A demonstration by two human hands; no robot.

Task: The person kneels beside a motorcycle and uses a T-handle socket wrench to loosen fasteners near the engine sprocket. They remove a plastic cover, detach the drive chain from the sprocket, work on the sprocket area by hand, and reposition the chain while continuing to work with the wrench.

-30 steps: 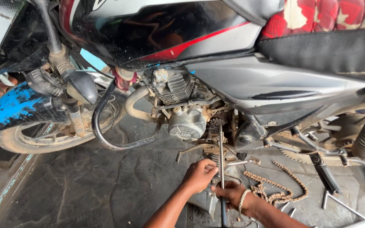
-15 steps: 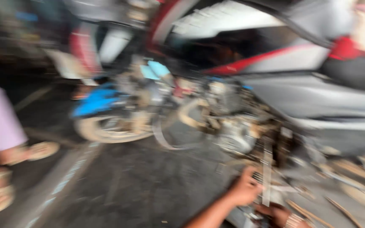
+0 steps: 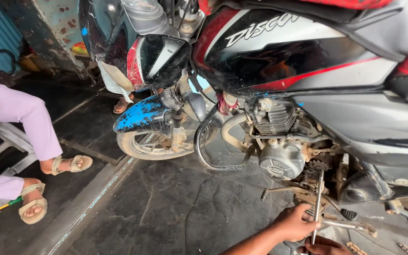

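Note:
A motorcycle stands on a dark stone floor, its engine [image 3: 279, 158] and small front sprocket [image 3: 318, 166] exposed. A long thin metal tool rod [image 3: 318, 198] stands nearly upright, its top at the sprocket. My left hand [image 3: 296, 222] is wrapped around the rod's lower part. My right hand [image 3: 324, 246] grips the rod just below, partly cut off by the bottom edge. A gear lever [image 3: 284, 191] sticks out to the left above my left hand.
The front wheel [image 3: 142, 144] under a blue mudguard [image 3: 140, 115] is at centre left. A seated person in lilac trousers [image 3: 20, 113] and sandals is at far left. Another person's foot [image 3: 121, 105] shows behind the wheel. A loose chain [image 3: 355, 248] lies at bottom right.
My view has swung left and up, bringing in the bike's front and the seated person. Both hands stay on the rod at the sprocket.

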